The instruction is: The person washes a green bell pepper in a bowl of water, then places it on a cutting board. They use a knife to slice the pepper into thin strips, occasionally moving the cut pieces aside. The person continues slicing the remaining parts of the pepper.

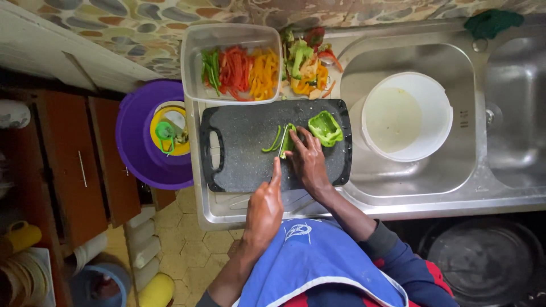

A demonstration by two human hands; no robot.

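Two hands (264, 210) over board (244, 165), tub (196, 62) beyond.

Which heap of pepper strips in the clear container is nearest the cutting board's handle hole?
The green strips, at the left end of the clear container; the red and yellow heaps lie further right.

Pebble-pattern wall (131, 28), tiled floor (193, 244) (hexagons), brown cabinet (74, 165).

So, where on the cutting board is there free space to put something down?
The cutting board is bare on its left part, between the handle slot and the green pepper strips. The right part is crowded by both hands and the pepper half.
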